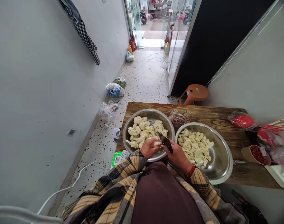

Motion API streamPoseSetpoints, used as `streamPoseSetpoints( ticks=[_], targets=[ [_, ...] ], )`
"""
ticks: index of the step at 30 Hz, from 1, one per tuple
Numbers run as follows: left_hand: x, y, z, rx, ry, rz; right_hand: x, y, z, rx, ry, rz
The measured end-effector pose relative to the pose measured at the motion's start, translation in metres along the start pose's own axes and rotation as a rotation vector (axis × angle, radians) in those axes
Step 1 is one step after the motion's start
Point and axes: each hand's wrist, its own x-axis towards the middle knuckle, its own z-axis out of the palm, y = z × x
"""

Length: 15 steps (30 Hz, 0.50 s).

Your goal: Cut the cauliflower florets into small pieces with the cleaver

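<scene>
My left hand (149, 148) is closed round a cauliflower floret (157, 143) over the near rim of the left steel bowl (153, 114). My right hand (178, 155) grips a dark-bladed knife (165, 142), its blade against the floret. The left bowl holds several large cauliflower pieces (144, 129). A second steel bowl (220, 161) to the right holds smaller cut florets (195, 144). Both bowls stand on a wooden table (216, 116).
A plastic bag (176, 118) lies behind the bowls. Red packets (243, 121), chopsticks (278, 125) and a paper cup of red bits (256, 154) sit at the table's right. A brown stool (194, 93) stands beyond. Bags (115, 89) line the left wall; a white cable (72, 185) crosses the floor.
</scene>
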Motion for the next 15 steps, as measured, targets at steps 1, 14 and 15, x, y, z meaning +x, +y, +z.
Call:
streamPoseSetpoints(
  ticks=[1,14,15],
  targets=[
    [-0.001,-0.003,0.003,0.017,0.007,0.012,-0.004,0.001,0.003,0.004,0.026,0.025],
    [0.003,-0.01,0.026,0.28,0.03,0.058,0.004,0.052,0.048,0.395,0.248,0.627],
    [0.008,-0.017,0.02,0.187,0.102,0.004,0.003,0.057,0.047,0.405,0.216,0.649]
  ],
)
